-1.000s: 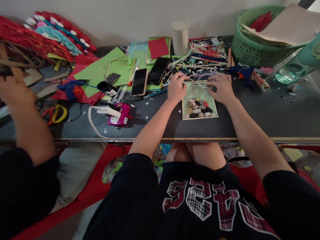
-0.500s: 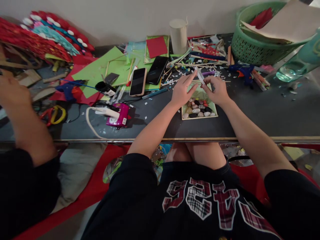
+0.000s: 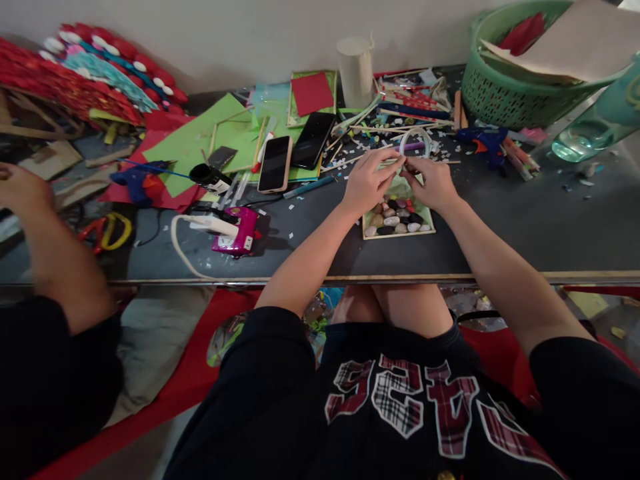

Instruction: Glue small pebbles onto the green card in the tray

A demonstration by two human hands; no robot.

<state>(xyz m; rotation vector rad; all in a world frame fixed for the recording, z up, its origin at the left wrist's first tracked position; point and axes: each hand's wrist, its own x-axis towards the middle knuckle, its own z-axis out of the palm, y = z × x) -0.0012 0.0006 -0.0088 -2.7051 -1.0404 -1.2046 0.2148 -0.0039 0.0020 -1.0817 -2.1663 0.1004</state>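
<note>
My left hand [image 3: 371, 177] and my right hand [image 3: 430, 181] meet above the far part of a small square tray [image 3: 425, 225] on the table. Their fingertips pinch the near side of a white ring-shaped strip [image 3: 429, 141], which stands up beyond the fingers. Whether it is a roll of tape or a bent strip, I cannot tell. Inside the tray's thin pale border lie smooth pebbles [image 3: 391, 221] in white, black, brown and red. My wrists and fingers hide the tray's upper corners.
Left of my hands lie two phones [image 3: 275, 163], a magenta power adapter [image 3: 240, 233] and scissors [image 3: 116, 231]. A blue glue gun [image 3: 487, 143], green basket [image 3: 500, 100] and water bottle [image 3: 575, 143] are on the right. Another person's hand [image 3: 25, 193] is at far left.
The white strip has turned from nearly edge-on to a visible ring above the fingers. My hands have drawn closer together. The other person's hand at far left has moved slightly down.
</note>
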